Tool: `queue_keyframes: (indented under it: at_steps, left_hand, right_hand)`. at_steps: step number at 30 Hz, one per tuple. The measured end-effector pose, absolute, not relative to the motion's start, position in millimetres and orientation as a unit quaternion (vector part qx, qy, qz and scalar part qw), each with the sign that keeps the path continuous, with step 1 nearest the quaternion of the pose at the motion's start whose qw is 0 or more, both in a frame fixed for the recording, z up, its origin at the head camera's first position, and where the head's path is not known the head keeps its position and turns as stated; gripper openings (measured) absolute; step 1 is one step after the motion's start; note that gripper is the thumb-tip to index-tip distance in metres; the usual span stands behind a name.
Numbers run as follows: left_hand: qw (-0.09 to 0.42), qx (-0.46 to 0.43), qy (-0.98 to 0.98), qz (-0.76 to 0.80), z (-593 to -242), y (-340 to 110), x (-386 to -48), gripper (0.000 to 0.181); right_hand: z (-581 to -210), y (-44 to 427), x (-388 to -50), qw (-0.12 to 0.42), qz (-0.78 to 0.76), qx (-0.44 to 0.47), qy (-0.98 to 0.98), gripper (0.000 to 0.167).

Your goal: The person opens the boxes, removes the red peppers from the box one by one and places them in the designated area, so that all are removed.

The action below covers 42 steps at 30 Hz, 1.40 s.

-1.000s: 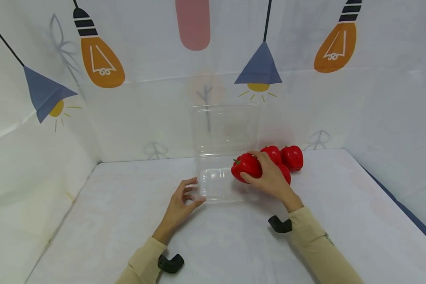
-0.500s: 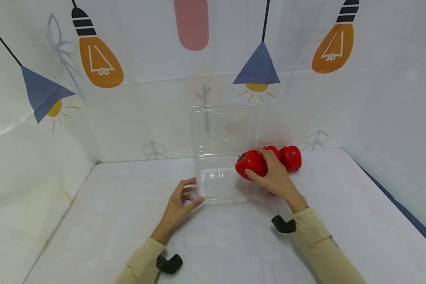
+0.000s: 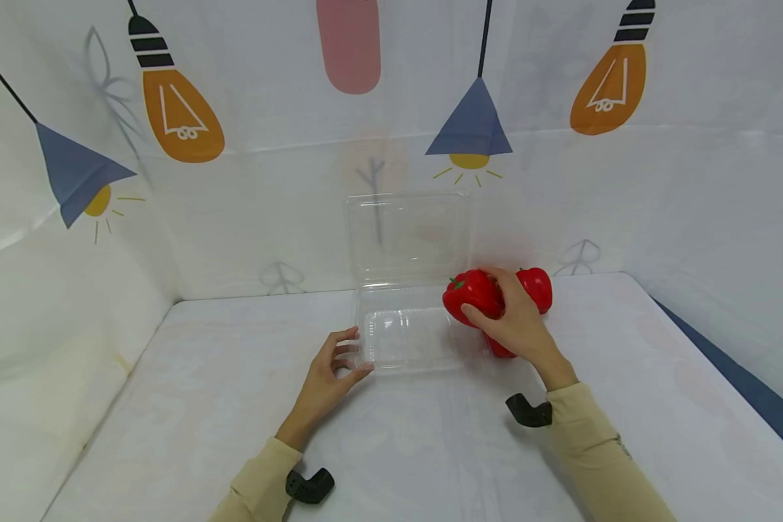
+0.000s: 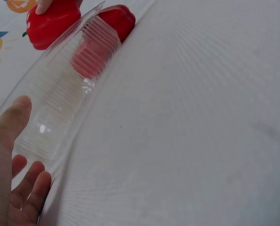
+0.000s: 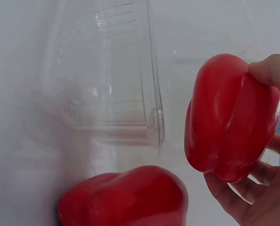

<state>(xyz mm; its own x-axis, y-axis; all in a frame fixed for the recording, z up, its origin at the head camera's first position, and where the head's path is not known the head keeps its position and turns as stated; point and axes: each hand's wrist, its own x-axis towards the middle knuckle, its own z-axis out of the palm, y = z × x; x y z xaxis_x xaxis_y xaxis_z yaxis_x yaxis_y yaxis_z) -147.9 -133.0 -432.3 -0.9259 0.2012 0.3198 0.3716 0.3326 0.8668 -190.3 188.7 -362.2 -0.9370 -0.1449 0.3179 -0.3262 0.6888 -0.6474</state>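
Note:
My right hand (image 3: 518,319) grips a red bell pepper (image 3: 473,297) with a green stem, thumb on its near side. The pepper is raised by the right end of a clear plastic box (image 3: 401,337) whose lid (image 3: 411,235) stands upright behind. Below my right hand lies a second bell pepper (image 5: 126,197), beside the box's right end. My left hand (image 3: 326,380) holds the box's left end, its thumb by the near corner and the other fingers bent along the side. In the left wrist view, the thumb (image 4: 20,110) overlaps the rim.
Another red bell pepper (image 3: 536,288) rests behind my right hand, near the back wall. A white cloth covers the table (image 3: 404,449). The back wall (image 3: 267,210) carries printed lamps and bulbs.
My right hand has carried the bell pepper rightward, away from over the box. More of the pepper lying below it now shows. My left hand stays at the box.

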Motion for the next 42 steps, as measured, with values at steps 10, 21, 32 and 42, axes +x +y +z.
queue_keyframes:
  at_steps: [10, 21, 32, 42]
  left_hand:
    - [0.083, -0.179, -0.816, -0.544, -433, -134, -146, 0.062]
    - [0.083, -0.182, -0.819, -0.537, -434, -136, -147, 0.062]
    - [0.083, -0.184, -0.814, -0.545, -432, -134, -146, 0.063]
    - [0.087, -0.185, -0.812, -0.547, -433, -132, -146, 0.063]
  right_hand:
    - [-357, 198, -188, 0.117, 0.387, 0.112, -0.908, 0.073]
    - [-352, 211, -185, 0.117, 0.41, 0.098, -0.899, 0.073]
    - [-350, 227, -180, 0.125, 0.405, 0.095, -0.901, 0.068]
    - [-345, 236, -176, 0.124, 0.398, 0.095, -0.904, 0.068]
